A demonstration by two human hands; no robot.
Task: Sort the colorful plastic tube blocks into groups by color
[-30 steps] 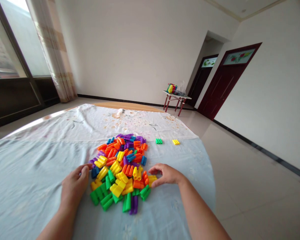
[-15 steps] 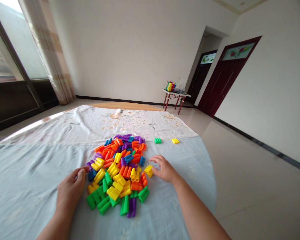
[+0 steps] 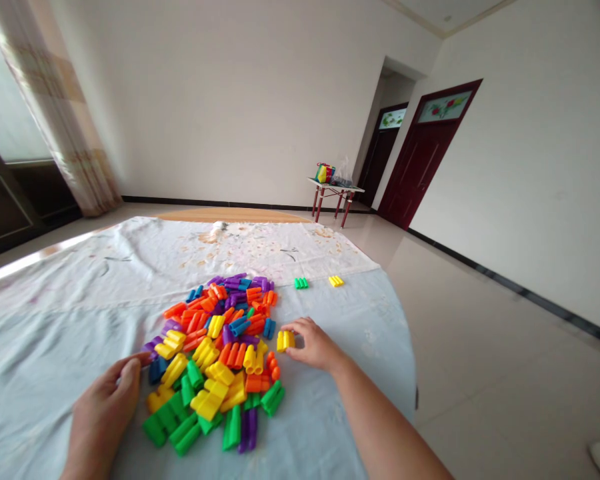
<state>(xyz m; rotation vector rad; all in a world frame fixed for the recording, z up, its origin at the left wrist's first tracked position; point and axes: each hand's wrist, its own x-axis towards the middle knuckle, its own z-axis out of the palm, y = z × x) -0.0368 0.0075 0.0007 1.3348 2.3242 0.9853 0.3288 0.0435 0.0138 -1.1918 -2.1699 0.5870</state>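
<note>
A heap of bright plastic building blocks made of joined tubes, such as an orange block point(image 3: 233, 355) and a green block point(image 3: 165, 418), lies on the light blue tablecloth point(image 3: 320, 427). At the heap's right side my right hand point(image 3: 314, 343) pinches a yellow block point(image 3: 285, 341) between thumb and fingers. My left hand point(image 3: 103, 407) lies at the left edge, with nothing seen in it. Its fingertips reach a dark blue block point(image 3: 157, 370) and a purple block point(image 3: 153, 345); whether they touch is unclear. Its thumb is slightly apart from the forefinger.
Beyond my right hand, a small green block point(image 3: 301, 283) and another yellow block point(image 3: 336, 281) lie apart from the heap. A white flowered cloth point(image 3: 260, 243) covers the table's far part. Farther back stands a small table point(image 3: 350, 188) with bags on it.
My right hand has closed on the yellow block at the heap's right, which has turned slightly. The view has shifted to the right. My left hand stays beside the heap.
</note>
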